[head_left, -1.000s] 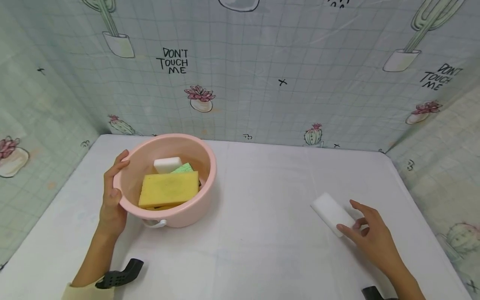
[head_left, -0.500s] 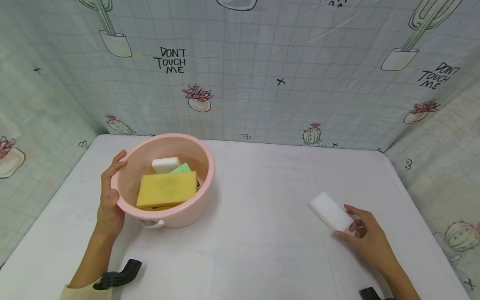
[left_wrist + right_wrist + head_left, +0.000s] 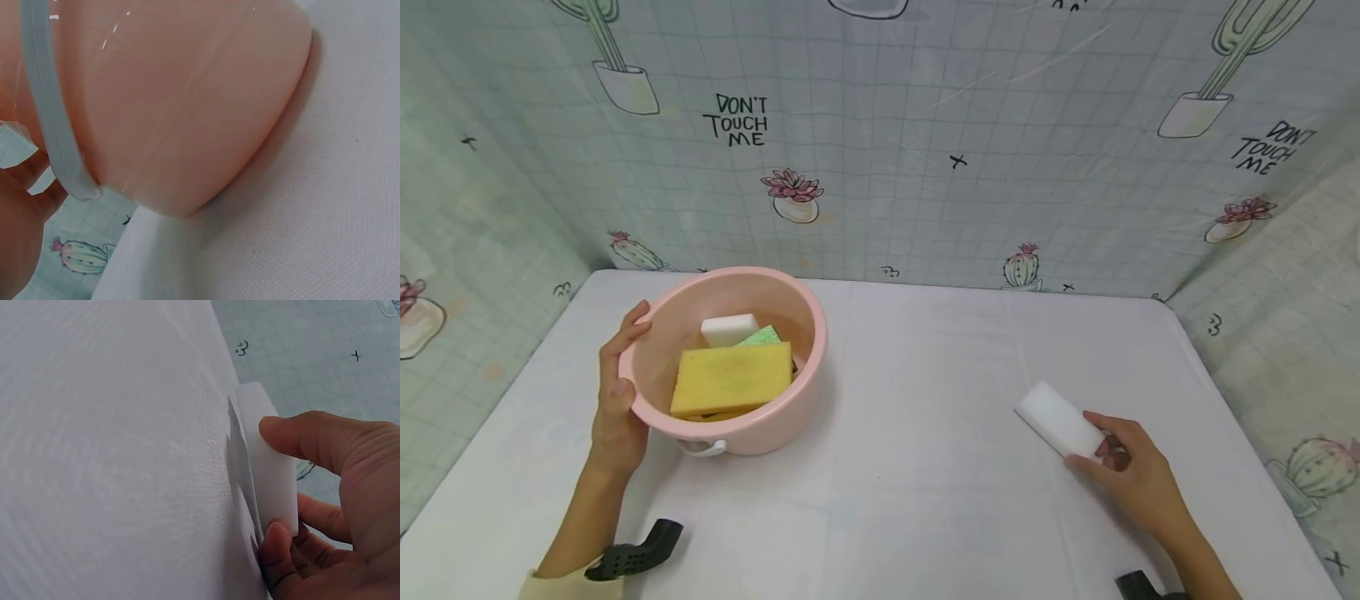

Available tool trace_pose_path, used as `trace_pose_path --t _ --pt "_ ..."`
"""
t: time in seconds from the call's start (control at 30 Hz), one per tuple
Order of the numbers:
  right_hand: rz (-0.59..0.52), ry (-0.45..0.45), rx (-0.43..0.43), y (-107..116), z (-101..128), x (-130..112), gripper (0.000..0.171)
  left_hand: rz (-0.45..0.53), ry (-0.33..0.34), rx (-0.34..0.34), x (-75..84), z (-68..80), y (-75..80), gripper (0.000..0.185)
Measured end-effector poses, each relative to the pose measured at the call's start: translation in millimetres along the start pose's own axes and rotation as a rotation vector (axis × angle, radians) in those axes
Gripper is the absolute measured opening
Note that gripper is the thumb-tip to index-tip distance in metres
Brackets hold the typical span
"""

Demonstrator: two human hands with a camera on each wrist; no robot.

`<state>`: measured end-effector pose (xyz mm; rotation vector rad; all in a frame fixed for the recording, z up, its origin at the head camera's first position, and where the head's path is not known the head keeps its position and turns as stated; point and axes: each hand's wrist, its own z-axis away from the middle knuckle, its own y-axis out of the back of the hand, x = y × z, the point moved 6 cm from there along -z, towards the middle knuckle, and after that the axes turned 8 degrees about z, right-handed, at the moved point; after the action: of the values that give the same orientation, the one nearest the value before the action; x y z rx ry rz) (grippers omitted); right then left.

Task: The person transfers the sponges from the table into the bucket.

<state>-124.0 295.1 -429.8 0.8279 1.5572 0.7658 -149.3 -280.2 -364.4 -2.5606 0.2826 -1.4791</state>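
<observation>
On the left of the white table stands a pink bucket, tilted towards me in the head view. My left hand grips its left rim, fingers over the edge. Inside lie a yellow sponge, a green sponge and a white block; the yellow one partly hides what is beneath. To the right, my right hand pinches the near end of a white sponge block between thumb and fingers. In the right wrist view the block sits close against the table surface; whether it touches is unclear.
White cloth covers the table. Behind and at both sides hang curtains printed with cacti and lettering. The bucket's pale handle hangs down its side. Black wrist mounts sit on both forearms.
My right hand has moved in onto the white sponge block, and its thumb and fingers have closed on the near end. The left hand keeps its grip on the bucket.
</observation>
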Motion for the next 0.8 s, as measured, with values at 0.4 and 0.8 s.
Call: trace_pose_path --t 0.4,0.8 --pt "-0.06 0.083 0.009 6.1 -11.7 -24.7 0.06 -0.01 0.002 0.007 1.1 0.6 1.3 0.053" --pt "-0.061 0.187 0.026 13.7 -27.2 -60.2 0.059 -0.049 0.0 -0.01 2.4 0.5 -0.4 0.053"
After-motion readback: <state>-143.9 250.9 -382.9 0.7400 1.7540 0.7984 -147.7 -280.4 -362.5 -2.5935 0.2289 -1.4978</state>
